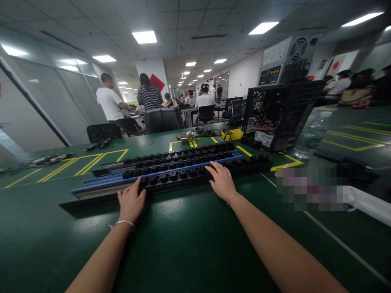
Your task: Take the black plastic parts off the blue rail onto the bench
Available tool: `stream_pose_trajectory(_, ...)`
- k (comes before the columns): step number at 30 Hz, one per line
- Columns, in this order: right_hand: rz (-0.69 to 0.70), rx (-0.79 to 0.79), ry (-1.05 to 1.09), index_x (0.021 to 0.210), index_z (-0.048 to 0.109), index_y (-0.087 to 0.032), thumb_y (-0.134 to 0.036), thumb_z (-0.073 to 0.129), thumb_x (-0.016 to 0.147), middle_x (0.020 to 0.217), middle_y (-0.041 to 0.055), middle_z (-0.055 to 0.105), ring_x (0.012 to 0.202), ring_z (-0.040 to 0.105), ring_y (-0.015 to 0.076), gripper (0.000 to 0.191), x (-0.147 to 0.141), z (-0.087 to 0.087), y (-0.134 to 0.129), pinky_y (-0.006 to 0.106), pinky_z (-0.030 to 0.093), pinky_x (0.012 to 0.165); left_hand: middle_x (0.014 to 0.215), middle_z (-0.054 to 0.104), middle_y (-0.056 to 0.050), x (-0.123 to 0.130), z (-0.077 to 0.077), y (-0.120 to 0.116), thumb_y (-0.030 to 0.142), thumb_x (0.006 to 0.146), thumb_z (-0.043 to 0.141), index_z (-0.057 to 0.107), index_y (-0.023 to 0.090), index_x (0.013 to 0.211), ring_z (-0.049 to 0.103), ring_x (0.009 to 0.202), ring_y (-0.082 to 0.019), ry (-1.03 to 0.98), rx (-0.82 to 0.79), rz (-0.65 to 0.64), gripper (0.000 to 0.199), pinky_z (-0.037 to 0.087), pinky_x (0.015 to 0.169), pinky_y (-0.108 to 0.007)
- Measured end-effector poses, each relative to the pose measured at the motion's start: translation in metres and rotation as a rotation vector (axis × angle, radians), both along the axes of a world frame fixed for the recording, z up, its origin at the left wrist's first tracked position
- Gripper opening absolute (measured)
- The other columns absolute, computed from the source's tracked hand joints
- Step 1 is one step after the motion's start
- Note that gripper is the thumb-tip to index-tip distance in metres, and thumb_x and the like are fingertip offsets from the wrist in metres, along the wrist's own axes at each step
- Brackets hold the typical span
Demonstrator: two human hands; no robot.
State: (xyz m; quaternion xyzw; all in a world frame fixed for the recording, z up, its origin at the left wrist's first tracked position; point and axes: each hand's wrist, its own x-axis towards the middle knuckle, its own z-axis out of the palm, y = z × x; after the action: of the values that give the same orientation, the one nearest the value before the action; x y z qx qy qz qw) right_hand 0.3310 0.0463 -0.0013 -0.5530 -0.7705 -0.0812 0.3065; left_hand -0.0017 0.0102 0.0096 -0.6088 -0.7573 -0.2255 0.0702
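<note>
Two hands at black knobbed strips, fingers partly hidden at the tips, grasp impossible to tell

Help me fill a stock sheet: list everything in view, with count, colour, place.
Strips: several, black and blue, mid-table
Bowl: 1, silvery, beyond strips
Tray: 1, yellow, left of case
Computer case: 1, black, right
Stacked units: count unclear, grey-black, atop case
Bottle: 1, clear, right of case
White object: 1, white, right edge
Worktop: 1, green, foreground
Chairs: several, black, background
People: several, mixed clothing, background
Lights: several, white, ceiling
Bracelets: 2, silvery, wrists
Left hand: 1, bare, strips' left
Right hand: 1, bare, strips' right
</note>
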Motion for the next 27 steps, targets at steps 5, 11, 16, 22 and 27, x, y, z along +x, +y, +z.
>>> stream_pose_trajectory(5, -0.016, -0.004, -0.003, 0.125, 0.043, -0.027, -0.011, 0.048, 0.073, 0.139, 0.0026, 0.035, 0.129, 0.026, 0.0206, 0.055, -0.0004, 0.0004, -0.0007, 0.045, 0.020, 0.106, 0.118, 0.057, -0.010, -0.0011, -0.0011, -0.0001, 0.035, 0.083, 0.034, 0.036, 0.023, 0.134, 0.044, 0.116, -0.025, 0.008, -0.005, -0.009, 0.052, 0.018, 0.103, -0.055)
stream_pose_trajectory(11, -0.033, -0.015, -0.018, 0.125, 0.043, -0.027, -0.011, 0.047, 0.074, 0.139, 0.0021, 0.035, 0.129, 0.026, 0.0211, 0.054, 0.0005, -0.0001, -0.0003, 0.047, 0.020, 0.105, 0.115, 0.059, -0.011, 0.0010, -0.0021, 0.0005, 0.035, 0.081, 0.037, 0.038, 0.021, 0.133, 0.046, 0.114, -0.026, 0.020, 0.009, 0.001, 0.053, 0.019, 0.103, -0.053)
stream_pose_trajectory(16, -0.030, -0.025, -0.036, 0.126, 0.041, -0.028, -0.012, 0.047, 0.075, 0.140, 0.0028, 0.034, 0.130, 0.025, 0.0210, 0.054, 0.0030, -0.0006, 0.0009, 0.048, 0.021, 0.105, 0.115, 0.059, -0.011, 0.0043, -0.0025, 0.0015, 0.036, 0.080, 0.038, 0.039, 0.020, 0.131, 0.045, 0.115, -0.026, 0.001, 0.024, 0.023, 0.053, 0.018, 0.104, -0.051)
stream_pose_trajectory(22, -0.023, -0.031, -0.039, 0.126, 0.041, -0.028, -0.013, 0.046, 0.076, 0.139, 0.0032, 0.034, 0.131, 0.025, 0.0214, 0.053, 0.0045, -0.0006, 0.0015, 0.048, 0.021, 0.105, 0.114, 0.059, -0.010, 0.0072, -0.0012, 0.0006, 0.035, 0.080, 0.040, 0.040, 0.020, 0.130, 0.045, 0.114, -0.025, -0.006, 0.023, 0.026, 0.052, 0.017, 0.105, -0.051)
stream_pose_trajectory(27, -0.027, -0.023, -0.045, 0.126, 0.041, -0.028, -0.013, 0.047, 0.076, 0.139, 0.0035, 0.035, 0.130, 0.025, 0.0214, 0.053, 0.0044, -0.0006, 0.0016, 0.048, 0.022, 0.105, 0.115, 0.059, -0.010, 0.0077, -0.0033, 0.0011, 0.035, 0.079, 0.040, 0.040, 0.020, 0.130, 0.045, 0.115, -0.025, -0.019, 0.039, 0.032, 0.053, 0.016, 0.105, -0.051)
